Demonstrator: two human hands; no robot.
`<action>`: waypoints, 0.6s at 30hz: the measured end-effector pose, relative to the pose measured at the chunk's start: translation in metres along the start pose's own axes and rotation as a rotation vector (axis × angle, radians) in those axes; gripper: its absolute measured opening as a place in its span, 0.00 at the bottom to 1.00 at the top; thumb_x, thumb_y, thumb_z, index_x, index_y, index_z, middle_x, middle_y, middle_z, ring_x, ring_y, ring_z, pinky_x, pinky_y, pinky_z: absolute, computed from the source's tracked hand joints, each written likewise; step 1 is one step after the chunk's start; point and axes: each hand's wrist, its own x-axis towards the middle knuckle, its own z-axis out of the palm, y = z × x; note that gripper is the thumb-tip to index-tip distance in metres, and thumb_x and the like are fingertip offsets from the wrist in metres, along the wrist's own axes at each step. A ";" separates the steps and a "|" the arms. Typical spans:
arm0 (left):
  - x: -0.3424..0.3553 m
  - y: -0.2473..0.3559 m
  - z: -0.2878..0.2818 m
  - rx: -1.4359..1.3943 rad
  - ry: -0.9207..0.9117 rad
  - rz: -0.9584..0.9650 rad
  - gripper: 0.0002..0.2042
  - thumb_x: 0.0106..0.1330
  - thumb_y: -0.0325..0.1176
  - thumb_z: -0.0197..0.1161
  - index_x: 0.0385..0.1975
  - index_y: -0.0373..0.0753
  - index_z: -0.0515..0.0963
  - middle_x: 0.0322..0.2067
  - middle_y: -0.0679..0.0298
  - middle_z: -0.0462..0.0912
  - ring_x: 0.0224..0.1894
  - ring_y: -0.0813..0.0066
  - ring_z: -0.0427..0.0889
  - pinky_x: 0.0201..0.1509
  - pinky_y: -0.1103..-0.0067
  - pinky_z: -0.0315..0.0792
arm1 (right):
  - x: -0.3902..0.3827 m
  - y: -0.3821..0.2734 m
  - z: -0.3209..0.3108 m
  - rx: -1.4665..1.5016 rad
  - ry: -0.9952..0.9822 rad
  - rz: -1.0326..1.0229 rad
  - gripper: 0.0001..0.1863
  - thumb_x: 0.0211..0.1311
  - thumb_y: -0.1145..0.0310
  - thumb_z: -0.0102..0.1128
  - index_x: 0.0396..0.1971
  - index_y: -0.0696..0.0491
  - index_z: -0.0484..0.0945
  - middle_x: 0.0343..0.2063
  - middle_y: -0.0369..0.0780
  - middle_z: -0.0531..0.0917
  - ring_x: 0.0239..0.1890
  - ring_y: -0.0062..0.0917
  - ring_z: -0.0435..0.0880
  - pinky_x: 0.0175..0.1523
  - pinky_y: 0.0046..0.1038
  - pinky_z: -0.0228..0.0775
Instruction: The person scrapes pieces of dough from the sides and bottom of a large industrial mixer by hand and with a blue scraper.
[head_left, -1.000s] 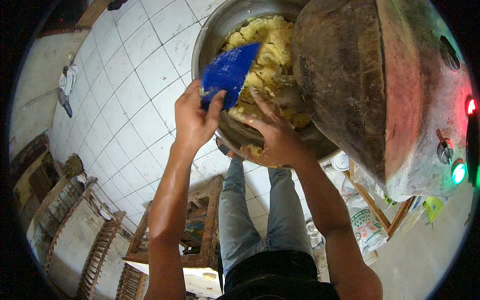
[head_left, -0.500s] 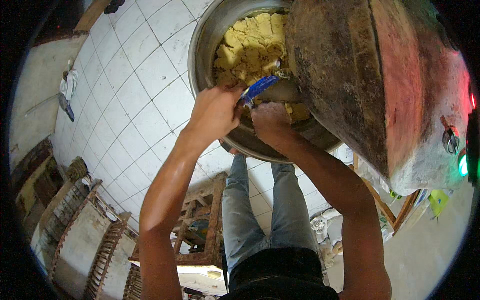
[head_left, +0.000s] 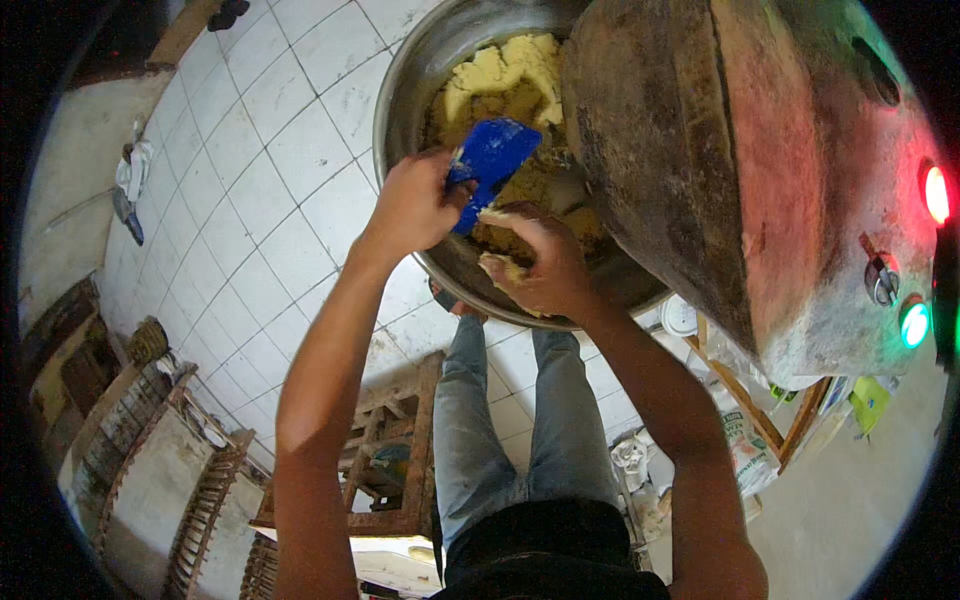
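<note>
The left hand [head_left: 412, 205] is closed around 1 blue plastic scraper [head_left: 492, 165], its blade laid against the yellow dough [head_left: 500, 80]. Just beside it, the right hand [head_left: 540, 265] curls over a lump of that dough, fingers smeared with it. Both hands work inside 1 large steel bowl [head_left: 420, 70], which holds a crumbly yellow mass filling most of its hollow. A worn, rust-stained machine housing [head_left: 720, 170] overhangs the bowl's right side. The bowl stands over a white tiled floor [head_left: 250, 170].
</note>
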 end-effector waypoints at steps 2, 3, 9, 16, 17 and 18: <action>-0.013 -0.007 0.010 -0.560 0.193 -0.148 0.09 0.64 0.28 0.65 0.41 0.32 0.79 0.36 0.55 0.86 0.36 0.66 0.85 0.43 0.71 0.77 | 0.006 -0.002 0.004 0.654 0.225 0.132 0.30 0.58 0.55 0.63 0.59 0.54 0.74 0.57 0.50 0.74 0.61 0.38 0.73 0.59 0.40 0.73; -0.023 -0.015 0.019 -0.842 0.289 -0.224 0.09 0.66 0.28 0.64 0.42 0.32 0.79 0.36 0.58 0.86 0.36 0.71 0.84 0.43 0.74 0.77 | 0.007 0.001 0.014 1.105 0.290 0.053 0.36 0.59 0.50 0.60 0.63 0.54 0.67 0.62 0.51 0.68 0.65 0.41 0.68 0.64 0.46 0.67; -0.095 0.004 0.063 -0.726 0.845 -0.158 0.13 0.70 0.30 0.62 0.47 0.27 0.74 0.35 0.60 0.83 0.36 0.78 0.80 0.40 0.78 0.76 | 0.047 0.010 0.051 2.148 0.789 0.278 0.49 0.59 0.48 0.58 0.74 0.51 0.44 0.72 0.52 0.49 0.73 0.52 0.51 0.74 0.59 0.44; -0.134 0.003 0.093 -0.430 0.812 -0.019 0.07 0.65 0.26 0.66 0.35 0.28 0.78 0.31 0.55 0.81 0.30 0.72 0.80 0.33 0.78 0.73 | 0.063 0.006 0.058 2.618 0.932 0.346 0.56 0.56 0.36 0.58 0.75 0.43 0.37 0.72 0.60 0.43 0.73 0.60 0.48 0.73 0.59 0.47; -0.134 0.002 0.095 -0.416 0.812 -0.018 0.07 0.65 0.26 0.66 0.35 0.28 0.78 0.30 0.55 0.80 0.29 0.72 0.80 0.32 0.78 0.73 | 0.062 0.005 0.058 2.635 0.916 0.325 0.55 0.57 0.36 0.58 0.75 0.43 0.37 0.72 0.60 0.44 0.73 0.60 0.48 0.74 0.59 0.47; -0.133 0.000 0.096 -0.401 0.812 -0.017 0.07 0.65 0.25 0.66 0.34 0.28 0.78 0.30 0.55 0.80 0.28 0.72 0.80 0.32 0.78 0.73 | 0.059 0.004 0.059 2.653 0.900 0.304 0.55 0.57 0.36 0.58 0.75 0.43 0.37 0.72 0.61 0.44 0.73 0.60 0.48 0.74 0.59 0.46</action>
